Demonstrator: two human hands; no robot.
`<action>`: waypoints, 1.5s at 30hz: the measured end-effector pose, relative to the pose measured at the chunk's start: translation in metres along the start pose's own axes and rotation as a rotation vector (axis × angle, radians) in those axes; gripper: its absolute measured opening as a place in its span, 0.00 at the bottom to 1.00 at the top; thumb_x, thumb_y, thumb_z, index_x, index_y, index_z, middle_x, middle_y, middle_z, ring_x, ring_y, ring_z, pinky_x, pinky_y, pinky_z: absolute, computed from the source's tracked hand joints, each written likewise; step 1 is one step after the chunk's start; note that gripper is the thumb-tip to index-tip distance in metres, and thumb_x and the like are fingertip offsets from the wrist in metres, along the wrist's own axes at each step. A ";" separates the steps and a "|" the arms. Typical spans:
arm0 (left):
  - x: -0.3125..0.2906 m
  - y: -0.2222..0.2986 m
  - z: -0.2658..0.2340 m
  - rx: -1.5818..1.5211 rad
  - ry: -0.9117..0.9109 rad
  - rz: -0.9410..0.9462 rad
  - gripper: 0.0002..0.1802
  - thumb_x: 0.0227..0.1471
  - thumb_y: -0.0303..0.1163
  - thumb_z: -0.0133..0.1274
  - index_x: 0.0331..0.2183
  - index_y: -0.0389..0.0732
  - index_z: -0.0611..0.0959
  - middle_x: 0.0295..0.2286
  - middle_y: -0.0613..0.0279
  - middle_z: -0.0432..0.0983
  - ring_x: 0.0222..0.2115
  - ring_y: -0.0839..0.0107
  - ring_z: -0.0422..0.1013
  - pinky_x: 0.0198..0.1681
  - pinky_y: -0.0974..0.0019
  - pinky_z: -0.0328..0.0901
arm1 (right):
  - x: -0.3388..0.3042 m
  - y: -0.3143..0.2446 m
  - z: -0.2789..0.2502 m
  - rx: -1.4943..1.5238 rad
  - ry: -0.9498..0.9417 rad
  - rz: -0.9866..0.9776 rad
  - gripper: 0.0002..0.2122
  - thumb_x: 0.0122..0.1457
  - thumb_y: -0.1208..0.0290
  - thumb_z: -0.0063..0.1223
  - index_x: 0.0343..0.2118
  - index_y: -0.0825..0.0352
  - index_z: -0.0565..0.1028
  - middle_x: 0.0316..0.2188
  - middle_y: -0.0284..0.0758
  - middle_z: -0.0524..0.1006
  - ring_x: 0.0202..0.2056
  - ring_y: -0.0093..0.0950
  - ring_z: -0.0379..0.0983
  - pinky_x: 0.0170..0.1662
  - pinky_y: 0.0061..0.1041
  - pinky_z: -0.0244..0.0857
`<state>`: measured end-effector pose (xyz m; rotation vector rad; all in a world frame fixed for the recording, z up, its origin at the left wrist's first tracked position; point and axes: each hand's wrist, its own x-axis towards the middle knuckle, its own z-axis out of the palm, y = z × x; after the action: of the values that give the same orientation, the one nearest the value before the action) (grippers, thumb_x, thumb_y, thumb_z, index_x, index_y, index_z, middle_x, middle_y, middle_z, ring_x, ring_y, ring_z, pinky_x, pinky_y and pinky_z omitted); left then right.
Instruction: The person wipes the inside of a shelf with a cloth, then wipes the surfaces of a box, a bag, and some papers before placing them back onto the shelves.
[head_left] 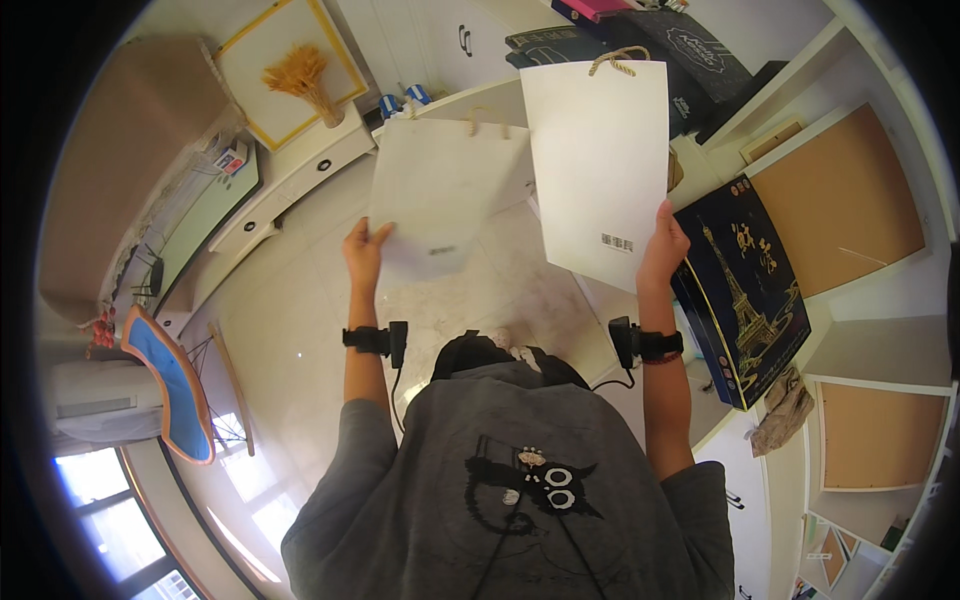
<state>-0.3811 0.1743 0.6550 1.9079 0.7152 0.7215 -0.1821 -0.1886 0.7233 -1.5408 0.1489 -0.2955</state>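
Note:
Two flat white paper gift bags with rope handles hang side by side in front of me. My left hand (367, 245) pinches the edge of the left paper bag (440, 190), which looks blurred and greyish. The right paper bag (598, 160) is brighter and upright, its twisted rope handle (618, 64) at the top. My right hand (663, 248) grips its lower right edge, thumb up. Each bag has a small dark printed label near its bottom. Fingers behind the bags are hidden.
To the right a dark blue box (742, 290) with a gold tower stands by open shelves (865, 345). Black boxes and bags (690, 70) are piled at the back. On a white cabinet (320, 165) at far left sits dried wheat (302, 80). A blue-topped stool (172, 385) is left.

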 end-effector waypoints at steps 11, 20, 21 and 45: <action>0.012 -0.029 -0.077 0.573 0.473 0.198 0.12 0.43 0.34 0.56 0.30 0.36 0.77 0.22 0.47 0.74 0.22 0.51 0.70 0.23 0.60 0.63 | 0.040 -0.018 -0.141 0.496 -0.092 0.496 0.20 0.57 0.57 0.44 0.46 0.70 0.67 0.42 0.36 0.71 0.43 0.28 0.66 0.46 0.27 0.60; 0.017 -0.038 -0.018 0.627 0.362 0.279 0.13 0.44 0.32 0.56 0.31 0.34 0.76 0.25 0.44 0.73 0.25 0.48 0.70 0.26 0.58 0.63 | 0.071 -0.002 -0.220 0.311 0.209 0.513 0.18 0.57 0.59 0.44 0.40 0.73 0.71 0.39 0.37 0.73 0.38 0.27 0.69 0.43 0.24 0.61; 0.017 -0.036 -0.011 0.645 0.363 0.371 0.13 0.44 0.31 0.56 0.32 0.34 0.76 0.25 0.44 0.73 0.25 0.48 0.70 0.27 0.58 0.63 | 0.073 -0.002 -0.226 0.311 0.218 0.514 0.18 0.57 0.59 0.44 0.40 0.73 0.71 0.39 0.37 0.73 0.38 0.27 0.69 0.43 0.24 0.61; -0.016 0.105 0.022 -0.208 -0.021 -0.146 0.09 0.45 0.24 0.52 0.33 0.35 0.75 0.25 0.65 0.73 0.24 0.79 0.67 0.28 0.74 0.62 | 0.064 0.007 -0.481 -1.546 0.441 0.755 0.52 0.27 0.40 0.62 0.54 0.66 0.52 0.53 0.50 0.57 0.54 0.47 0.52 0.53 0.46 0.50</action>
<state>-0.3562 0.1095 0.7388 1.6540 0.7287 0.6561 -0.2540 -0.6683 0.7075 -2.7072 1.5512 0.1888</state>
